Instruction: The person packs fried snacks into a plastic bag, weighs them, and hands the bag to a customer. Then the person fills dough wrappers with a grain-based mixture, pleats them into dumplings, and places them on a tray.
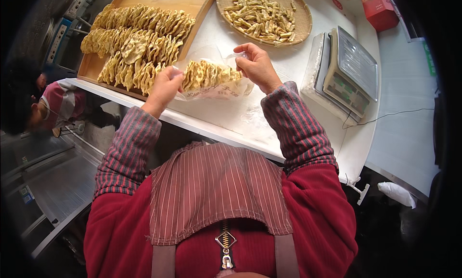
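A clear plastic bag (216, 92) printed with writing lies on the white table, a row of wavy, flat dried-looking food pieces (207, 75) inside it. My left hand (165, 86) pinches the bag's left edge between thumb and fingers. At the other end, my right hand (258, 65) grips a gathered part of the plastic. Just left of the bag stands a wooden tray (88, 67), where similar pale yellow flat pieces (140, 43) are packed upright in rows. One piece rests flat on top of these rows.
Behind the bag, a round woven bamboo tray (303, 29) carries short finger-like pieces (265, 16). A digital scale (350, 76) with a cord sits to the right on the white table (213, 115). A red box (379, 9) stands at far right. A person (61, 101) is at left.
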